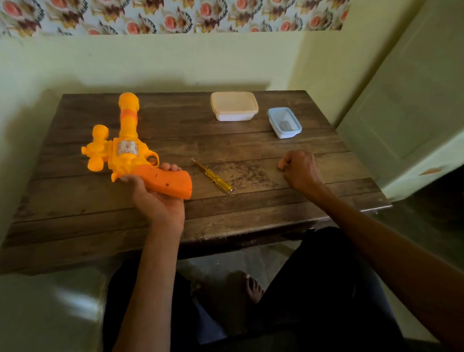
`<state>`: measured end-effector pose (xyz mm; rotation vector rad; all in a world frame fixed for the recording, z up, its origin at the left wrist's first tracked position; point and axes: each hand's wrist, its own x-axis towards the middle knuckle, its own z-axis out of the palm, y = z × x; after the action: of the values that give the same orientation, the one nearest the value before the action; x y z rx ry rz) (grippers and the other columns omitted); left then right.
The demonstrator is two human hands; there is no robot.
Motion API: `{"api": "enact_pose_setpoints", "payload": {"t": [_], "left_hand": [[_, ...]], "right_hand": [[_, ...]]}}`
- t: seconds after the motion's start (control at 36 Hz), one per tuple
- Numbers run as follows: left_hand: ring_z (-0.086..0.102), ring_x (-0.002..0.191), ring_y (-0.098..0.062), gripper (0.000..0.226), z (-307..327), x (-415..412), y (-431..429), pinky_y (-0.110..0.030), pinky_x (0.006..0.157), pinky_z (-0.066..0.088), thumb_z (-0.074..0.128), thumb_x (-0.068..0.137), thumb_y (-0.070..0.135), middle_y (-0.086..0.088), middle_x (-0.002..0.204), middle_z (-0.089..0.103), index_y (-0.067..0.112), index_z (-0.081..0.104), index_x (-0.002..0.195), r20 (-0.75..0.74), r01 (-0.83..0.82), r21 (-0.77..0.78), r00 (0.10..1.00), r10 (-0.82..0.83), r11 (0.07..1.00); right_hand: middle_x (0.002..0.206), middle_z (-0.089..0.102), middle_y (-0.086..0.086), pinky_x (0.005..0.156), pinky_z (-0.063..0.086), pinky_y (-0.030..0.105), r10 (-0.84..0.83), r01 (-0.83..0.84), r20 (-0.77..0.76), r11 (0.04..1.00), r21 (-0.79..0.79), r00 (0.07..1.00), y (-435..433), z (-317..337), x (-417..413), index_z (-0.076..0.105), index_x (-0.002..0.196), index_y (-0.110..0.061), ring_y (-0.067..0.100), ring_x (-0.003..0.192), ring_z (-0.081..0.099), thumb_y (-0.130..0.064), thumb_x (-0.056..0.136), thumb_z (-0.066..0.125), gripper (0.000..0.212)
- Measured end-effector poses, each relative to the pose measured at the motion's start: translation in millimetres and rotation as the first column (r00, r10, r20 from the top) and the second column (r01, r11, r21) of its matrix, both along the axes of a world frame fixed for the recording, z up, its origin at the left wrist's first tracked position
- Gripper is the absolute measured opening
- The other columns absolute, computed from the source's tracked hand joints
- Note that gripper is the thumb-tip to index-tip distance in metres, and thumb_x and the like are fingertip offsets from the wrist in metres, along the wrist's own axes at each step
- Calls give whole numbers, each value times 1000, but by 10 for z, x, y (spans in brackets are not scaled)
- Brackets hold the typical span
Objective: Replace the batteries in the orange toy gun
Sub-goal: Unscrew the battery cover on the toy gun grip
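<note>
The orange toy gun [127, 150] lies over the left half of the wooden table [251, 148], barrel pointing away from me. My left hand [158, 199] grips its darker orange handle from below, fingertips showing over the top edge. A small screwdriver [213, 175] with a clear yellow handle lies on the table just right of the gun's handle. My right hand [299, 171] rests on the table to the right of the screwdriver, curled into a fist with nothing visible in it.
A white lidded box [233, 106] stands at the table's far middle. A small box with a blue lid [284, 122] is to its right, something grey inside. A yellow wall runs behind the table. My legs and a bare foot are below the near edge.
</note>
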<state>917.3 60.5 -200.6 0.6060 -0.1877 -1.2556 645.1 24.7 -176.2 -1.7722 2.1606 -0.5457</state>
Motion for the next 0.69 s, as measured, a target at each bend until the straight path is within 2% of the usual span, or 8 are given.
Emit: {"api": "enact_pose_setpoints", "payload": {"t": [0.11,0.19,0.22,0.33,0.44,0.5,0.58,0.69], "left_hand": [[62,81,-24,53,-17,-1,-17,-41,92,48,25,102,55,-9,84,61,10,44,122,-3,2,11,1000,-2,1000],[61,81,-24,55,-35,15,-27,-41,92,48,24,101,57,-9,84,61,9,44,121,-3,5,6,1000,-5,1000],[61,82,-24,56,-36,16,-25,-41,93,48,24,101,57,-9,84,61,9,45,121,0,1,4,1000,-1,1000],[61,83,-24,54,-38,12,-10,-42,95,47,23,101,55,-9,84,61,9,45,120,10,1,2,1000,-1,1000],[61,81,-24,55,-38,45,-15,-41,92,48,22,102,55,-9,84,61,8,42,123,21,12,0,1000,-12,1000],[60,80,-24,55,-43,31,-24,-41,92,47,21,102,55,-9,83,60,8,41,122,17,25,-11,1000,-25,1000],[59,79,-24,54,-15,-12,-15,-42,93,44,22,102,55,-10,82,59,8,41,122,10,33,-8,999,-33,999],[59,81,-26,52,63,-13,17,-43,91,42,26,101,54,-11,84,59,9,41,122,64,36,55,997,-39,998]], "right_hand": [[87,72,1,78,53,29,-57,56,100,998,8,993,-29,10,-39,74,80,-9,12,81,63,-4,83,63,12],[75,68,1,58,40,8,-102,109,164,993,-34,981,-25,34,-47,72,78,-7,5,66,56,-16,86,66,13],[71,66,0,53,37,6,-119,129,182,991,-47,976,-20,39,-43,71,77,-8,4,63,54,-18,87,66,15],[80,70,4,73,46,26,-166,185,273,982,-44,948,-28,40,-22,73,84,-9,14,79,62,-24,89,65,18],[95,70,-6,70,45,22,-166,182,325,983,-20,931,-27,121,107,74,98,-20,7,87,60,-23,93,61,14],[98,71,-7,76,50,25,-153,172,347,985,-26,925,1,186,189,74,99,-23,8,90,62,-24,93,61,14],[92,71,-8,82,54,28,24,-4,419,999,-47,908,99,310,403,73,96,-26,8,88,65,-26,89,67,10],[88,72,-13,74,51,13,402,-405,396,911,-79,826,253,494,964,73,96,-28,-1,81,65,-28,79,77,17]]}}
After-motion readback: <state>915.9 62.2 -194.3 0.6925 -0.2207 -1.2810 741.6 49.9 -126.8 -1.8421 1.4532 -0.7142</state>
